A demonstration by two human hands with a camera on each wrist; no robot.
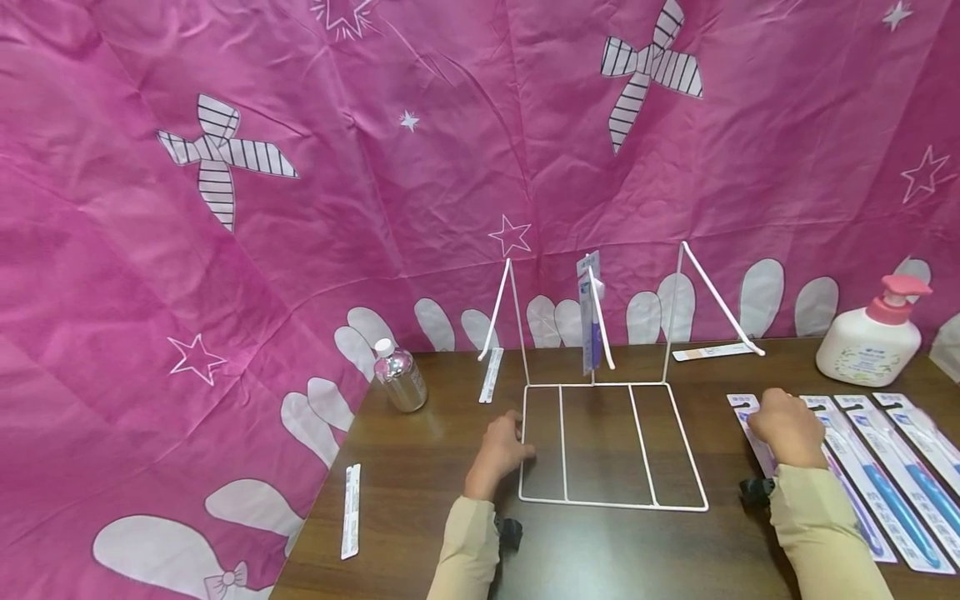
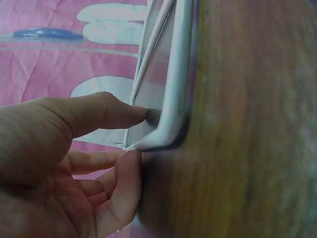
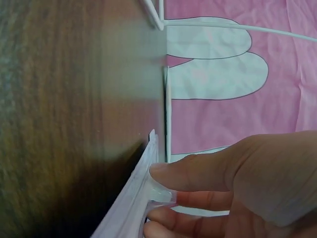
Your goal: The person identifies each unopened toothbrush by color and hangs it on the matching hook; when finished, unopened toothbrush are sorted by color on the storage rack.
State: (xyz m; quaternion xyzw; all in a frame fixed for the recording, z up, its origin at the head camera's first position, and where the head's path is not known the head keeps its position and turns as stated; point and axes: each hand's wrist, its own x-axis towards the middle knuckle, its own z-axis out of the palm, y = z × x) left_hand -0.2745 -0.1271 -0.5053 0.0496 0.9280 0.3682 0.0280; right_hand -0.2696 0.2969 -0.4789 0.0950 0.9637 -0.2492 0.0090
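In the head view a white wire rack [image 1: 613, 504] stands on the brown table. My left hand [image 1: 498, 454] holds the left side of its base, with thumb and fingers on either side of the wire. The left wrist view shows that hand [image 2: 54, 158] at a corner of the wire. On the right, my right hand [image 1: 787, 427] grips the leftmost packaged toothbrush [image 1: 742, 402] in a row; the right wrist view shows thumb and fingers at the package edge [image 3: 130, 201]. Another packaged toothbrush [image 1: 587, 321] hangs on the rack's middle hook.
More packaged toothbrushes [image 1: 896, 492] lie at the right, below a white pump bottle [image 1: 868, 346] with a pink top. A clear bottle [image 1: 402, 382] with a white cap stands at the left. Narrow white strips [image 1: 351, 511] lie about the table. Behind hangs a pink curtain [image 1: 420, 192].
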